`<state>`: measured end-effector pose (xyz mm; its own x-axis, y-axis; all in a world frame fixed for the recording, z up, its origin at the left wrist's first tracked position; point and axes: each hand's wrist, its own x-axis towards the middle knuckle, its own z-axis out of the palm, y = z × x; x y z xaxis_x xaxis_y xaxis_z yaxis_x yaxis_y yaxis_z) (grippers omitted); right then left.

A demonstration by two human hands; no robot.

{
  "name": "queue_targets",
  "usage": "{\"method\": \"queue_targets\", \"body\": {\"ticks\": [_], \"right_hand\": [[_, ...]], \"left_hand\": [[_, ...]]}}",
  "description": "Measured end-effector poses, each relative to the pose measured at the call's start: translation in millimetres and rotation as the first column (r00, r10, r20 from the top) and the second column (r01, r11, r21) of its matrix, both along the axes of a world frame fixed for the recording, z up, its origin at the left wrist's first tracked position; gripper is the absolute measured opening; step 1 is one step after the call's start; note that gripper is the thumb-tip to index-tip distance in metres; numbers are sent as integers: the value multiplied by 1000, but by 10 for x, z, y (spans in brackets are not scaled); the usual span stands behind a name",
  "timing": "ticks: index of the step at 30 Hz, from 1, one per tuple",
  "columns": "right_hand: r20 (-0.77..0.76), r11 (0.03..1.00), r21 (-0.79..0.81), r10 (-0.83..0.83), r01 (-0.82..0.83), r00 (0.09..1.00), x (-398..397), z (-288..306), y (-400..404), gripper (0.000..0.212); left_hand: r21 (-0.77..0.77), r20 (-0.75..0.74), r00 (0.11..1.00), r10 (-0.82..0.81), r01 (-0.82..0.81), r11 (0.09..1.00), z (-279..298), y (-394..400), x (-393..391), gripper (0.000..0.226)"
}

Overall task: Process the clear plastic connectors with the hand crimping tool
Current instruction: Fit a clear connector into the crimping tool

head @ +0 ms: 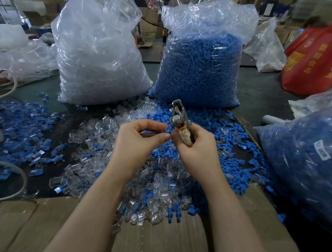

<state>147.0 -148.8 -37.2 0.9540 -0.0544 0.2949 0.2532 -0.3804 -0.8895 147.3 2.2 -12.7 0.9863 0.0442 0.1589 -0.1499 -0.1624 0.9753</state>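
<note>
Far left: crumpled clear plastic bags, partly cut off by the frame edge; grey cable looping off the left side. Left tabletop, dark, strewn with blue-and-clear assembled pieces, blurred. Behind, tall clear sack of clear parts, contents hard to make out through glossy wrinkles. Centre: heap of loose clear plastic connectors, small, boxy, translucent, mixed with blue plugs. Left hand curled, thumb and forefinger pinching something clear at the tips, barely visible. Right hand clenched round the hand crimping tool; lower handle hidden in the palm. Tool just above the heap, long axis near upright, metal head pointing up and away, leaning slightly left; wrapped tan grip, worn. Behind, sack of blue plugs. Near edge: brown cardboard. Right: bag of blue parts with white label, cut off; red printed bag far right.
</note>
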Motion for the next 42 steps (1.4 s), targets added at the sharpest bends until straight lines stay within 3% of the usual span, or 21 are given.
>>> {"method": "queue_targets", "body": {"ticks": [6, 13, 16, 22, 27, 42], "right_hand": [[8, 1000, 20, 8, -8, 1000, -8, 14, 2, 9], [17, 999, -8, -54, 54, 998, -5, -2, -53, 7], [17, 999, -16, -34, 34, 999, -4, -1, -74, 6], [17, 995, -96, 9, -7, 1000, -20, 9, -71, 18], [-18, 974, -225, 37, -40, 999, -20, -17, -78, 12], [-34, 947, -315, 57, -65, 998, -16, -28, -77, 7]], "left_hand": [[-32, 1, 1000, -22, 22, 999, -21, 0, 7, 19], [-298, -71, 997, -28, 5, 954, -38, 18, 41, 22], [-343, -48, 998, -36, 18, 939, -30, 32, 44, 22], [-352, 24, 999, -21, 28, 936, -27, 63, 56, 25], [-320, 96, 995, -25, 55, 946, -30, 71, 59, 26], [-258, 159, 985, -73, 113, 960, -15, 71, 57, 31]]}}
